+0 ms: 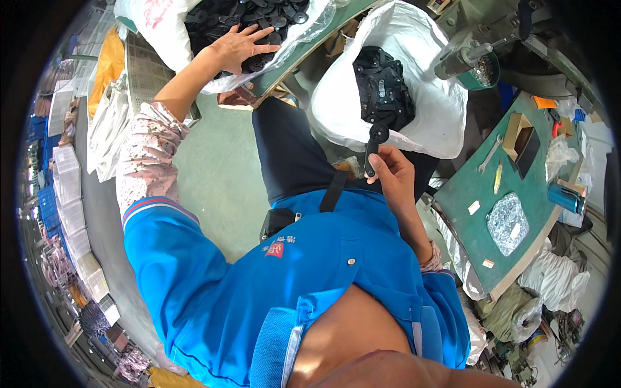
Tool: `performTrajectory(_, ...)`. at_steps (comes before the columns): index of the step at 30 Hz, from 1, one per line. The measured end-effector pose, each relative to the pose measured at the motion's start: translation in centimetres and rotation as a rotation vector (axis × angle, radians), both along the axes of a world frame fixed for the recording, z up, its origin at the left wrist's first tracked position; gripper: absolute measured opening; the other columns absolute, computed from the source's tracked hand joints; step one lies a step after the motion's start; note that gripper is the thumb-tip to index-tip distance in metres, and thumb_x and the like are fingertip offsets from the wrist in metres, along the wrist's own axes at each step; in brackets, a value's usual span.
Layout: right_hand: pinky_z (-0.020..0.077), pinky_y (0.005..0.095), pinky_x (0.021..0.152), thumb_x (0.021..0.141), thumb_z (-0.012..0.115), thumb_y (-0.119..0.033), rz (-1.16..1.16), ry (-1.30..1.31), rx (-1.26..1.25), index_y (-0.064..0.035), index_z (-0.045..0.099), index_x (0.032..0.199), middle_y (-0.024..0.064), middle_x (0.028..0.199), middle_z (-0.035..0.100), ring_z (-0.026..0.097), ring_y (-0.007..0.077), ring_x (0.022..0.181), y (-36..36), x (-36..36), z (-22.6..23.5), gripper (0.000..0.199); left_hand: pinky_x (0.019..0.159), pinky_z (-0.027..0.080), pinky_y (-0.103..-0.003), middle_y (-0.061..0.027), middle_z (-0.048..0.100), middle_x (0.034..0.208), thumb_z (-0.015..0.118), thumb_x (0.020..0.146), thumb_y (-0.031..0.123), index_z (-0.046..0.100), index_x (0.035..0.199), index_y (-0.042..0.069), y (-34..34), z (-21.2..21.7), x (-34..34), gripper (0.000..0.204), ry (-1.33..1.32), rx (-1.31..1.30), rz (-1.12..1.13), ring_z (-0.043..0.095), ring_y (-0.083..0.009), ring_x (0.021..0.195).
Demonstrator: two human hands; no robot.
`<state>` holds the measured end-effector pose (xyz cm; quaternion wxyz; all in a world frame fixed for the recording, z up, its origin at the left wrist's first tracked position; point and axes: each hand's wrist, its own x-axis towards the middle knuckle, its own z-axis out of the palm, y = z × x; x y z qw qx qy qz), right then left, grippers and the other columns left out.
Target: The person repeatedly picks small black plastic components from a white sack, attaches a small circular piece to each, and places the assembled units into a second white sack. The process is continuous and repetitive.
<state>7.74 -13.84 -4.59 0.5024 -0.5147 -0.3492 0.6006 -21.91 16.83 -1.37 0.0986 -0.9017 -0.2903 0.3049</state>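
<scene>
My left hand [240, 49] is spread, fingers apart, over a heap of black flat parts [255, 14] in a white plastic bag [169, 32] at the upper left. Between the thumb and fingers of my right hand [394, 169] is a black flat part with a round end [373, 150], held upright in front of my lap. Just beyond it an open white sack [435, 97] holds a pile of similar black parts [381, 84]. The tips of my right fingers are partly hidden behind the part.
To the right stands a green-topped table [466, 187] with a wrench [491, 154], an open cardboard box [517, 139] and a clear plastic bag of small pieces [508, 223]. A machine arm [475, 55] with a green container [485, 72] is at the upper right. Shelving with bins [68, 200] lines the far left.
</scene>
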Motion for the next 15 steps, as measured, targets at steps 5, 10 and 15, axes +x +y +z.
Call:
performTrajectory(5,0.0466,0.0193,0.055,0.092,0.061,-0.014,0.007,-0.023,0.0,0.0003,0.062,0.103,0.0045,0.083,0.063,0.058,0.0076,0.068,0.0,0.3,-0.3,0.018,0.104,0.038,-0.053,-0.0107,0.019,0.154,0.084,0.057,0.015,0.032,0.143,0.036,-0.7,0.4,0.8,0.102,-0.022,0.004,0.023,0.032,-0.0339,0.136)
performTrajectory(10,0.0459,0.019,0.055,0.092,0.061,-0.015,0.009,-0.021,-0.006,0.0003,0.062,0.102,0.0043,0.083,0.063,0.058,0.0069,0.068,0.3,0.0,-0.1,0.018,0.093,0.044,-0.053,-0.0122,0.023,0.153,0.079,0.063,0.023,0.037,0.139,0.035,-1.0,-0.3,1.3,0.088,-0.036,0.057,0.043,0.036,-0.0353,0.133)
performTrajectory(15,0.0451,0.0188,0.055,0.092,0.061,-0.015,0.015,-0.006,0.005,0.0003,0.062,0.102,0.0034,0.08,0.062,0.057,0.0061,0.068,0.2,-0.1,-0.5,0.018,0.095,0.042,-0.053,-0.0139,0.025,0.152,0.079,0.063,0.023,0.038,0.139,0.03,-1.5,-2.0,0.9,0.087,-0.099,0.208,-0.038,0.036,-0.0345,0.133)
